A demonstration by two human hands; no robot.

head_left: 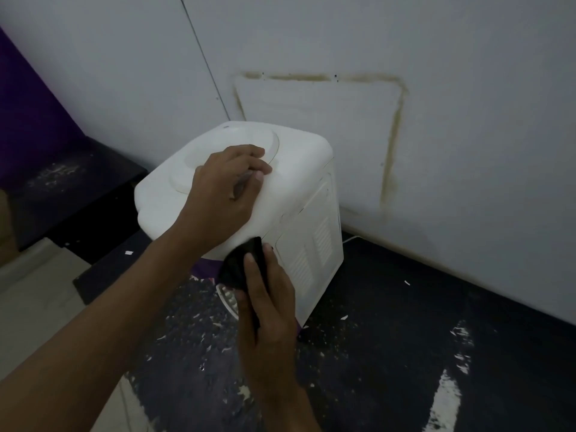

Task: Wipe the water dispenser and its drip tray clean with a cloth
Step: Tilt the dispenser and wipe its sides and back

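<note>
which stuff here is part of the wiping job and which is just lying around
Job: water dispenser, black cloth in the right hand, drip tray edge, left hand resting on top.
Lying about: white cable, black bench, wall stain.

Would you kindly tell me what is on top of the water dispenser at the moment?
The left hand rests on the water dispenser top, partly over the round lid. Whatever its curled fingers cover is hidden.
</note>
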